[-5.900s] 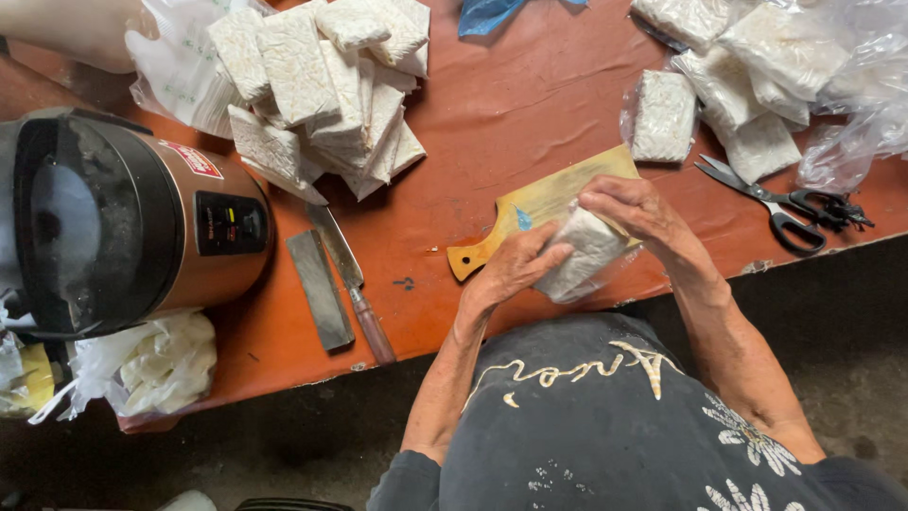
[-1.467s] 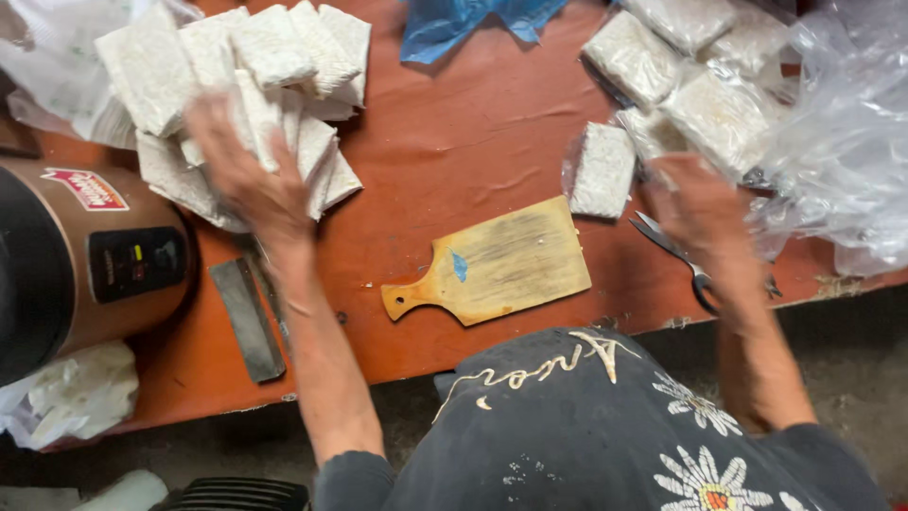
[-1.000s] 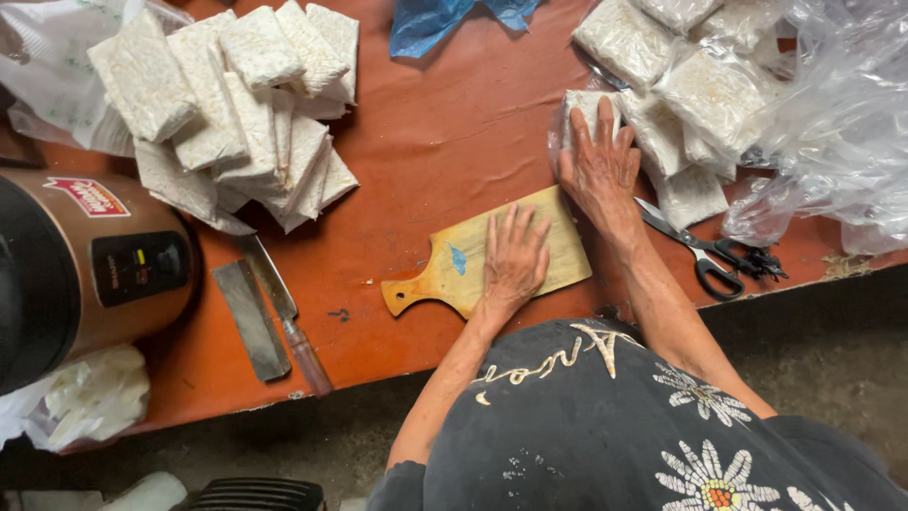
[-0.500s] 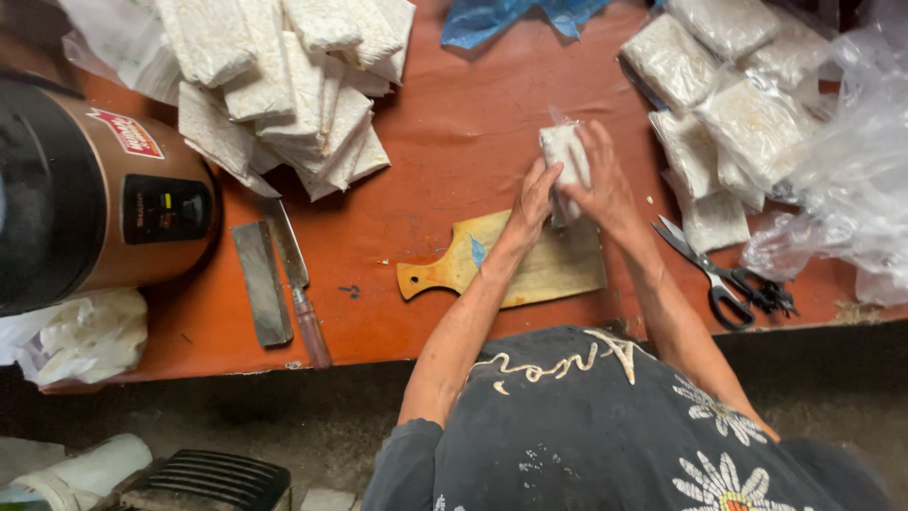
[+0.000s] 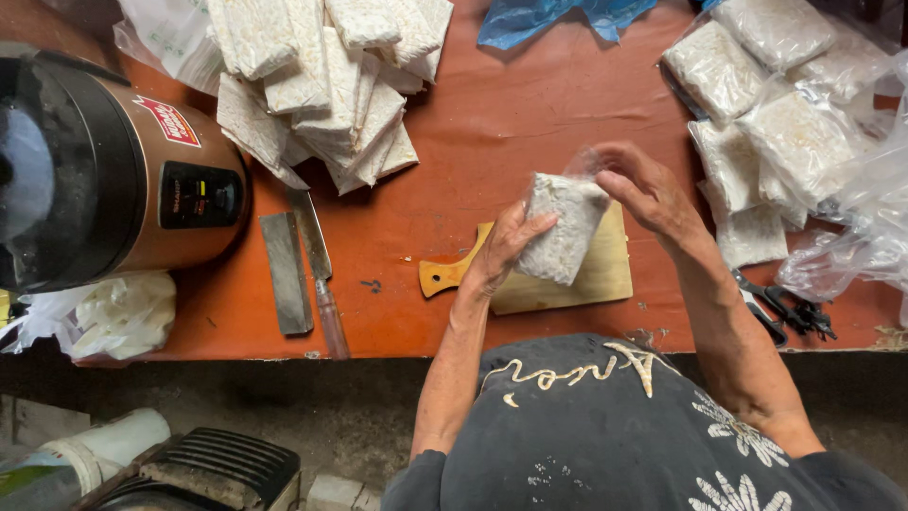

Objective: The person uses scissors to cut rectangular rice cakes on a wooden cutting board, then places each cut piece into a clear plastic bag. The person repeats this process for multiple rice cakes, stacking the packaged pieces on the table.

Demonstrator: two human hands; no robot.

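Note:
Both hands hold one white block in a clear plastic bag (image 5: 563, 227) just above a small wooden cutting board (image 5: 567, 279). My left hand (image 5: 506, 248) grips the block's lower left side. My right hand (image 5: 648, 189) pinches the bag's open top at the upper right. A heap of unwrapped white blocks (image 5: 326, 80) lies at the far left of the red-brown table (image 5: 511, 123). Several bagged blocks (image 5: 771, 123) are piled to the right.
A copper-coloured rice cooker (image 5: 104, 175) stands at the left, with a knife (image 5: 317, 274) and a flat grey stone (image 5: 286, 274) beside it. Black scissors (image 5: 790, 312) lie at the right edge. Loose clear bags (image 5: 865, 237) and a blue bag (image 5: 558, 14) sit further back.
My left hand left the heap of unwrapped blocks, my right hand took a bagged block from the right pile, and both now hold it over the board.

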